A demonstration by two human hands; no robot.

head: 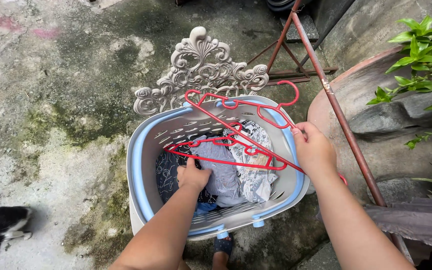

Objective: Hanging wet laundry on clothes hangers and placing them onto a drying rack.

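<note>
A rough concrete floor (pixel 51 100), stained grey and patched with green moss, fills the left and upper part of the frame, outdoors. At the right a large reddish stone planter (pixel 376 150) curves in, with leafy green plants (pixel 421 45) in the upper right corner, and a rusty metal rack pole (pixel 336 105) slants from the top centre down to the lower right. In the centre of the frame stands a grey plastic laundry basket (pixel 146 165) with pale blue trim and handles, resting against an ornate grey scrollwork ornament (pixel 201 65) just above it. Inside the basket lies crumpled laundry (pixel 246 170): a dark patterned piece at the left, a plain grey piece in the middle and a black-and-white printed piece to the right. The left hand (pixel 192 176) reaches down into the basket at lower centre, fingers curled closed around the grey cloth. The right hand (pixel 313 150), at the basket's right rim, is pinched closed on a bunch of red plastic hangers (pixel 236 135), which lie tilted across the top of the basket, their hooks pointing toward upper right. At the lower left edge a black and white cat (pixel 1 227) is partly in view, well apart from the basket. A sandalled foot (pixel 222 250) shows just below the basket.
</note>
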